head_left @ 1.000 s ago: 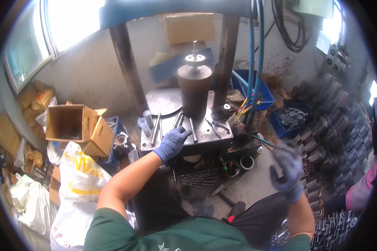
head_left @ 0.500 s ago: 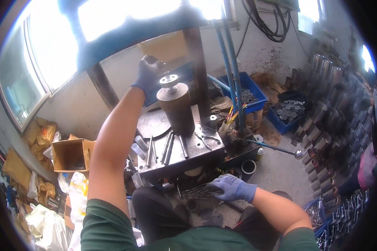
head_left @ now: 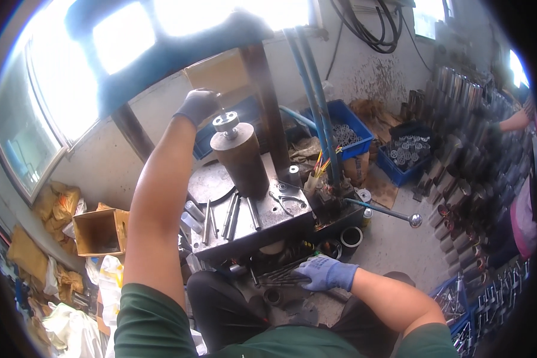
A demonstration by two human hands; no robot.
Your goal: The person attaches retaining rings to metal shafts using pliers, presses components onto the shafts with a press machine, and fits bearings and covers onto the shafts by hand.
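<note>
My left hand (head_left: 200, 106), in a grey-blue glove, is raised just above a shiny round metal disc with holes (head_left: 225, 121). Its fingers are closed; a thin upright piece seems to show between them and the disc, too small to name. The disc sits on a narrow neck atop a thick metal cylinder (head_left: 240, 164), which stands on a steel machine table (head_left: 268, 203). Low between my knees, my right hand (head_left: 327, 273), gloved in blue, has its fingers curled over a bundle of thin metal rods (head_left: 280, 275).
Several metal bars (head_left: 232, 218) and a plier-like tool (head_left: 285, 203) lie on the table. Dark posts (head_left: 262, 101) frame the press. A ball-ended lever (head_left: 414, 220) juts out right. Blue bins (head_left: 409, 158) of ring parts stand behind. Another person's arm (head_left: 516, 121) shows far right.
The view has shifted slightly. My left hand stays over the disc, a thin piece now showing beneath its fingers. My right hand remains at the rods. Another person's arm has appeared at far right.
</note>
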